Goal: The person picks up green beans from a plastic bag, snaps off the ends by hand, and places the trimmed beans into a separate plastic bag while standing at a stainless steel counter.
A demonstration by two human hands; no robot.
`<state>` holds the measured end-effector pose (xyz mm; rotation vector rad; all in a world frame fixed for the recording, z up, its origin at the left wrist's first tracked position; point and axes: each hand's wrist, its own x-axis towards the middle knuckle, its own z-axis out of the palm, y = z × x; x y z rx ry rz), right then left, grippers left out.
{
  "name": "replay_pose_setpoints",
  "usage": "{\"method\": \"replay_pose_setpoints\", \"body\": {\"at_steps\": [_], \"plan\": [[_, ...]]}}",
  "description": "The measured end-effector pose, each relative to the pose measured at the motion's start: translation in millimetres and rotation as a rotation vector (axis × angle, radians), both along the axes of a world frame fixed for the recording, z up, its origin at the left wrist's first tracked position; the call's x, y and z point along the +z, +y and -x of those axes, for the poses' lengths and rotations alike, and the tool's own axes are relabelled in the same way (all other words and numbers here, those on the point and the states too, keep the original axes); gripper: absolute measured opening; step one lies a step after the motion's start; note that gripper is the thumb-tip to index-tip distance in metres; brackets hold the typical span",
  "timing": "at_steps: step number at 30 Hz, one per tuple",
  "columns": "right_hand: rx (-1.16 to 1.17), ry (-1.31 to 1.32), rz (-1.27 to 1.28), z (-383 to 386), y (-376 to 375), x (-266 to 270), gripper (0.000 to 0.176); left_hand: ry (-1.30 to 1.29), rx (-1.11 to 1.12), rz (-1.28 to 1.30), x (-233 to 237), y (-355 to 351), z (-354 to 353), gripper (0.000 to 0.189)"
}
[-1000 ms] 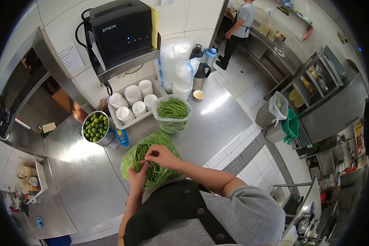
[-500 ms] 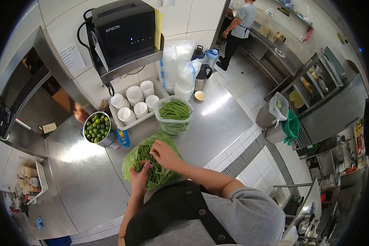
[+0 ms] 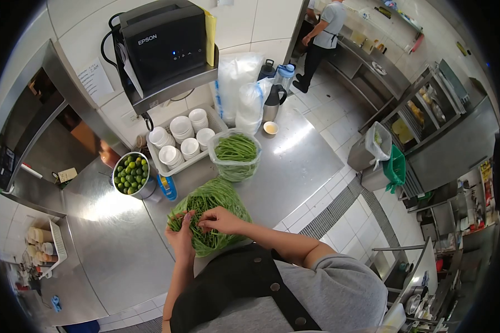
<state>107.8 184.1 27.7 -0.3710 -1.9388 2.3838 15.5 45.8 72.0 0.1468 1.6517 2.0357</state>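
Observation:
A green plastic bag full of green beans stands open on the steel counter in front of me. My left hand is at the bag's left side, its thumb and fingers closed on a few green beans that stick out to the left. Just right of it, over the mouth of the bag, my right hand has its fingertips pinched together; what they hold, if anything, is too small to make out. Behind the green bag, a clear bag holds longer, neatly laid green beans.
A metal pot of green limes stands left, beside a blue object. Behind are a tray of white cups, wrapped packs, a flask and a small bowl. A printer hangs above. Another person stands far back.
My left hand has risen slightly to the left, with green beans now showing beyond its fingers. My right hand has come down lower over the bag, its fingers close to the left hand.

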Motion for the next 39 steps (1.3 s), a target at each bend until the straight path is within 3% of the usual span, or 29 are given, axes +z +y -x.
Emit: {"method": "replay_pose_setpoints", "body": {"at_steps": [5,8,11,14,17,20,23,26,29,32,36,39], "plan": [[-0.025,-0.034,-0.153,0.2,3.1,7.4,0.018,-0.014,0.033,0.015,9.6,-4.3,1.9,0.014],[-0.020,-0.060,-0.427,0.6,5.9,17.0,0.015,-0.002,0.071,0.010,6.2,-2.4,2.5,0.014],[-0.106,0.319,-0.683,-0.9,-2.3,21.4,0.012,-0.008,0.105,0.003,4.8,-3.2,6.9,0.014],[-0.157,0.430,-0.634,-6.5,-10.6,51.9,0.011,-0.179,0.021,0.013,-13.4,-14.2,21.4,0.014],[-0.266,0.411,-0.642,-6.3,-10.0,60.7,0.011,-0.446,0.124,-0.128,-18.0,-17.6,32.0,0.014],[-0.118,0.234,-0.842,3.2,12.9,25.4,0.017,-0.636,-0.005,-0.341,-33.5,-33.3,39.5,0.015],[0.016,-0.114,-1.067,-2.5,24.3,-23.9,0.021,-0.804,-0.239,-0.438,-39.9,-42.0,27.5,0.014],[0.077,-0.143,-1.197,-2.8,36.0,-43.5,0.009,-0.910,-0.378,-0.384,-46.6,-48.2,0.8,0.012],[0.061,-0.203,-1.346,3.1,38.7,-40.3,0.025,-0.801,-0.579,-0.083,-51.3,-49.8,-22.9,0.011],[0.205,-0.152,-1.503,8.5,37.0,-31.1,0.025,-0.723,-0.530,-0.076,-27.1,-47.2,-25.1,0.012],[0.221,-0.279,-1.611,23.8,27.8,-44.8,0.023,-0.641,-0.512,0.012,-12.8,-40.7,-27.2,0.008],[0.256,-0.322,-1.546,30.5,33.5,-57.3,0.022,-0.606,-0.739,-0.120,-19.2,-42.2,-24.3,0.029]]}}
